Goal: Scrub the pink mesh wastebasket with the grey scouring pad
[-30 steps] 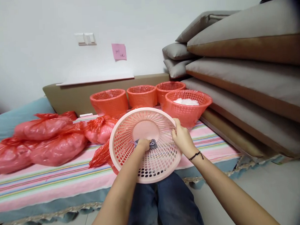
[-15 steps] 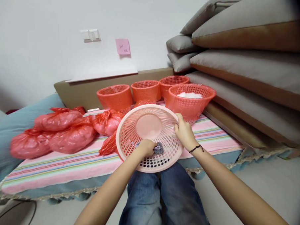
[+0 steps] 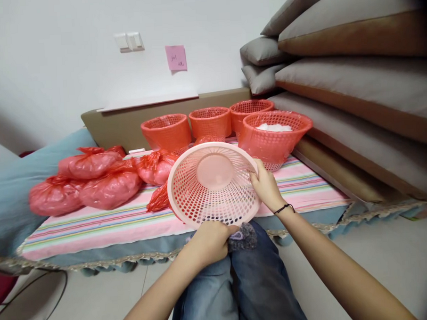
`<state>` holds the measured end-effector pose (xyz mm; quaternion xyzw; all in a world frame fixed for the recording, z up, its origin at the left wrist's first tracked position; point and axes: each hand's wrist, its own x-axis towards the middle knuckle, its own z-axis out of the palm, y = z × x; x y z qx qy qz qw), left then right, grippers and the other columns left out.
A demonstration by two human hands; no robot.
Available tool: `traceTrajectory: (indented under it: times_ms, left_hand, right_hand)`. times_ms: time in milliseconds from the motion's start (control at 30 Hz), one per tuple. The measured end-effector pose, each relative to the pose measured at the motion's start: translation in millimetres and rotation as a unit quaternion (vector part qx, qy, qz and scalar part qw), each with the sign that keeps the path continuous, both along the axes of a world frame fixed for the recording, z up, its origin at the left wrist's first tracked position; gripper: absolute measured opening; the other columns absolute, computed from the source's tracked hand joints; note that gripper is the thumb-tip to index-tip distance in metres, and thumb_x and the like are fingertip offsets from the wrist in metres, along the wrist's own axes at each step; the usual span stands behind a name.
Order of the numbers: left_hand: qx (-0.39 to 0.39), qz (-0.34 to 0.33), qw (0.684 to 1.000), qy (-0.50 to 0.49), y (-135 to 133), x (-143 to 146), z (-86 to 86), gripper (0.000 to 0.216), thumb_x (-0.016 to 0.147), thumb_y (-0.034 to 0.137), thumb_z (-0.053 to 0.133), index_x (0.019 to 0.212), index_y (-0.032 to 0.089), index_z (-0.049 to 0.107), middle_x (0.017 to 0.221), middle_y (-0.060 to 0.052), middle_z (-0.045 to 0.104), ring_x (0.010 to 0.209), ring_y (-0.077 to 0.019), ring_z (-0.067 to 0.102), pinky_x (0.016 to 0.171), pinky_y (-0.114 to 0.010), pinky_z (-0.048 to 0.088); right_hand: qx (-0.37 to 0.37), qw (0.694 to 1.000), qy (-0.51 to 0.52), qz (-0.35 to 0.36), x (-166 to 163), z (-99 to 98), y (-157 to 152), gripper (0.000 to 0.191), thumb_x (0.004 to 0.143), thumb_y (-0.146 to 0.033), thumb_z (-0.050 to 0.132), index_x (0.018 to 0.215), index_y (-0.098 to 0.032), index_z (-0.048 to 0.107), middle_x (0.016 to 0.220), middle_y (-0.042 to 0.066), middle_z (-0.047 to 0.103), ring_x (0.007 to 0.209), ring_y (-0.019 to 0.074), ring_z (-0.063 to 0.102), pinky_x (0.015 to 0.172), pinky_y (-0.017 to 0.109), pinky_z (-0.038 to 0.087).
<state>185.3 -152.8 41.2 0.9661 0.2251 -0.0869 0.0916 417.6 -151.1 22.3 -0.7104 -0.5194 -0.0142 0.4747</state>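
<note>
A pale pink plastic basket (image 3: 214, 171) is tipped toward me above my knees, its round inside showing bare. Its right rim is gripped by my right hand (image 3: 267, 186), thumb inside and fingers hidden behind. In front of the lower rim, my left hand (image 3: 212, 242) is closed on a fuzzy dark grey cloth (image 3: 243, 236) with a light purple edge. Part of the cloth is hidden in the fist, and it hangs over my jeans (image 3: 254, 276).
Several red baskets (image 3: 210, 120) lined with plastic stand behind; the right front one (image 3: 274, 138) holds something white (image 3: 274, 127). Tied red plastic bags (image 3: 110, 189) lie left on a striped cloth (image 3: 107, 233). Large grey cushions (image 3: 355, 87) are stacked at right.
My left hand has come out of the pink basket, down and toward me, with the grey cloth in it. My right hand still holds the rim. The view has shifted slightly.
</note>
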Motion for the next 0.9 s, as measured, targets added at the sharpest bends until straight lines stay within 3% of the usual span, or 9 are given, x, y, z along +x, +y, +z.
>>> traceTrajectory:
  times_ms: [167,267,367,433,500,667,900]
  left_hand:
    - [0.025,0.170,0.979,-0.109,4,2,10.2,0.057,0.084,0.010,0.047,0.138,0.027,0.056,0.119,-0.007,0.073,0.108,-0.0245,0.068,0.091,-0.032,0.050]
    - [0.067,0.271,0.946,-0.167,28,15,8.6,0.055,0.087,0.011,0.046,0.140,0.026,0.054,0.120,-0.007,0.072,0.108,-0.0248,0.067,0.091,-0.031,0.050]
    - [0.106,0.326,0.921,-0.187,62,41,-1.2,0.051,0.092,0.014,0.044,0.141,0.023,0.052,0.112,-0.009,0.074,0.102,-0.0260,0.069,0.088,-0.032,0.050]
    - [0.129,0.330,0.914,-0.197,86,63,-12.9,0.054,0.094,0.018,0.044,0.148,0.021,0.044,0.112,-0.011,0.073,0.098,-0.0254,0.070,0.086,-0.031,0.051]
    - [0.161,0.293,0.924,-0.185,109,82,-26.6,0.058,0.096,0.017,0.041,0.153,0.021,0.036,0.119,-0.012,0.071,0.099,-0.0240,0.069,0.087,-0.031,0.052]
    - [0.179,0.230,0.943,-0.160,154,108,-57.4,0.055,0.097,0.013,0.034,0.152,0.021,0.040,0.144,-0.013,0.056,0.127,-0.0252,0.054,0.106,-0.035,0.045]
    - [0.173,0.214,0.955,-0.107,178,125,-88.2,0.060,0.095,0.006,0.032,0.152,0.025,0.039,0.154,-0.013,0.045,0.138,-0.0291,0.044,0.111,-0.044,0.040]
  right_hand:
    - [0.027,0.994,0.108,0.023,-9,-27.4,-21,0.041,0.085,-0.026,0.046,0.125,-0.019,0.054,0.106,0.012,0.071,0.093,0.0262,0.065,0.081,0.038,0.049]
    - [0.035,0.983,0.181,0.017,-21,-43.8,-38,0.045,0.082,-0.028,0.050,0.125,-0.019,0.053,0.108,0.011,0.071,0.096,0.0257,0.065,0.085,0.039,0.050]
    - [0.033,0.974,0.226,0.005,-33,-48.4,-49,0.047,0.078,-0.027,0.051,0.124,-0.019,0.053,0.113,0.011,0.069,0.100,0.0259,0.065,0.089,0.040,0.049]
    - [0.029,0.971,0.238,0.012,-36,-44.8,-51,0.046,0.076,-0.026,0.050,0.122,-0.020,0.053,0.114,0.011,0.068,0.103,0.0258,0.064,0.091,0.040,0.049]
    - [0.022,0.968,0.249,0.023,-36,-39.4,-50,0.048,0.075,-0.024,0.049,0.123,-0.020,0.053,0.116,0.011,0.068,0.106,0.0254,0.063,0.093,0.040,0.048]
    - [0.019,0.961,0.271,0.047,-27,-34.2,-39,0.054,0.072,-0.022,0.050,0.125,-0.019,0.054,0.120,0.012,0.068,0.113,0.0252,0.061,0.099,0.041,0.047]
    - [0.011,0.950,0.294,0.103,-21,-39.9,-31,0.061,0.070,-0.020,0.049,0.131,-0.019,0.052,0.127,0.011,0.065,0.115,0.0243,0.062,0.099,0.041,0.049]
